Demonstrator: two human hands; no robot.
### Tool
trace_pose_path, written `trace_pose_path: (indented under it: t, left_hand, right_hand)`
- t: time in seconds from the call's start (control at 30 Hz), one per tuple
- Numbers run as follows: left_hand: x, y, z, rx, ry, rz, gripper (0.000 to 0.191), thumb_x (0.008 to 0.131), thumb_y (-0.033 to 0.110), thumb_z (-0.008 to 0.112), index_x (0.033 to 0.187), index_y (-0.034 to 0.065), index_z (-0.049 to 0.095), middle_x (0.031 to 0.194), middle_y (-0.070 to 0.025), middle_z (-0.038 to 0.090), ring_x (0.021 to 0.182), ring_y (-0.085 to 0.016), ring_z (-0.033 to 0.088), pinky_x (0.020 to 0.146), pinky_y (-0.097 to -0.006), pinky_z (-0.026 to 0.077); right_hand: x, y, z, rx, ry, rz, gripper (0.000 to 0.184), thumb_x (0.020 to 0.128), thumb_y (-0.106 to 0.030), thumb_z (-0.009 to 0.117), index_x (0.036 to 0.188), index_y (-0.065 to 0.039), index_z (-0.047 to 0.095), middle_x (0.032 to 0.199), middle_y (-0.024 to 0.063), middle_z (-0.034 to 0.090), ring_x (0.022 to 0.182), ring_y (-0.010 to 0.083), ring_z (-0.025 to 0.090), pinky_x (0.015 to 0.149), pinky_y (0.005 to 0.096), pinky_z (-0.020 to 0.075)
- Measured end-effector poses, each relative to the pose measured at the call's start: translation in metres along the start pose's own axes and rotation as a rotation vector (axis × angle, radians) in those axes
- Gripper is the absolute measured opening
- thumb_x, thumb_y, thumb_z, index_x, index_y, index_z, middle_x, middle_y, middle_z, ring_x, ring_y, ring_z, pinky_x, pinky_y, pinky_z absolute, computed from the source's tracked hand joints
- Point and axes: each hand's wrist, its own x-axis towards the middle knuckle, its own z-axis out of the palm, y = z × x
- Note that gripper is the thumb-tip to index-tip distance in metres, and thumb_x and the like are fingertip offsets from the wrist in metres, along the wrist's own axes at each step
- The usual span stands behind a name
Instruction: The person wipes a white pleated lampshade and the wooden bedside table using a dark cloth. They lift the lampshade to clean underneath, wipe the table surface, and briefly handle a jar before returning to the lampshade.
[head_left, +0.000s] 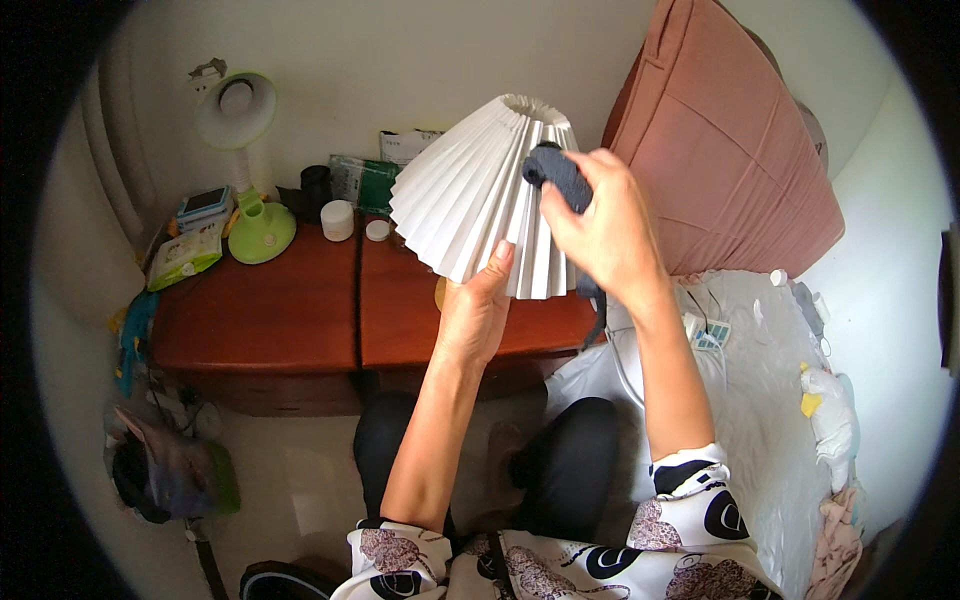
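Note:
A white pleated lampshade (457, 191) is raised above the red-brown wooden desk, its narrow open top tilted away from me. My left hand (480, 307) grips its wide lower rim, with the thumb outside and the other fingers hidden under the shade. Pinched in my right hand (611, 217) is a rolled dark grey cloth (564, 176), held against the pleats on the right side. Below that hand, a dark strip of similar fabric (598, 315) hangs near the desk's edge.
A green desk lamp (262, 229) stands at the left, beside a wipes packet (187, 255). Near the wall are a white jar (337, 221) and a white lid (377, 230). A large pink folded cushion (735, 142) leans at the right, above a plastic-covered surface (765, 375) with a power strip (706, 332).

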Motion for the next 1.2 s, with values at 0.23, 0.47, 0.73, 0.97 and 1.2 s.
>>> trace_pose_path:
  t: [0.23, 0.47, 0.73, 0.97, 1.2]
  left_hand:
    - [0.004, -0.004, -0.006, -0.041, 0.012, 0.006, 0.038, 0.091, 0.017, 0.057, 0.125, 0.0027, 0.045, 0.108, -0.0097, 0.059, 0.096, -0.019, 0.061, 0.081, -0.0351, 0.053]
    - [0.002, -0.001, -0.008, -0.059, 0.062, -0.046, 0.039, 0.087, 0.02, 0.062, 0.12, 0.0024, 0.051, 0.103, -0.0121, 0.063, 0.093, -0.021, 0.064, 0.081, -0.0372, 0.054]
    - [-0.007, -0.012, -0.012, -0.29, -0.158, -0.081, 0.062, 0.081, 0.022, 0.067, 0.134, 0.0058, 0.04, 0.127, -0.0102, 0.052, 0.12, -0.025, 0.048, 0.104, -0.0452, 0.036]
    - [-0.004, -0.026, -0.014, -0.108, -0.058, -0.19, 0.037, 0.092, 0.026, 0.058, 0.125, 0.0115, 0.047, 0.113, -0.0015, 0.056, 0.098, -0.013, 0.054, 0.076, -0.0308, 0.045]
    - [-0.004, 0.003, -0.016, -0.006, -0.071, -0.016, 0.05, 0.091, 0.03, 0.058, 0.129, 0.0022, 0.041, 0.118, -0.0118, 0.056, 0.109, -0.025, 0.057, 0.093, -0.0424, 0.049]
  right_hand:
    - [-0.055, -0.004, 0.006, 0.124, -0.265, 0.146, 0.029, 0.08, -0.022, 0.062, 0.095, 0.002, 0.064, 0.084, 0.0198, 0.06, 0.079, 0.035, 0.061, 0.073, 0.0412, 0.0487]
    - [-0.087, 0.008, -0.006, 0.692, -0.473, 0.336, 0.026, 0.079, -0.014, 0.063, 0.097, 0.005, 0.062, 0.08, 0.008, 0.063, 0.071, 0.0162, 0.058, 0.068, 0.0288, 0.0481]
    - [-0.043, 0.032, -0.011, 0.59, 0.286, 0.127, 0.029, 0.082, -0.013, 0.064, 0.105, 0.003, 0.061, 0.092, 0.0102, 0.065, 0.076, 0.015, 0.061, 0.069, 0.0277, 0.0494]
    - [-0.083, 0.028, 0.032, 0.163, 0.219, 0.016, 0.029, 0.078, -0.009, 0.065, 0.105, 0.001, 0.059, 0.093, 0.015, 0.059, 0.083, 0.0309, 0.062, 0.074, 0.0348, 0.0491]
    - [-0.129, 0.038, 0.018, 0.516, -0.074, 0.052, 0.029, 0.073, -0.009, 0.066, 0.098, 0.004, 0.063, 0.09, 0.0152, 0.063, 0.077, 0.0253, 0.064, 0.07, 0.0327, 0.0501]
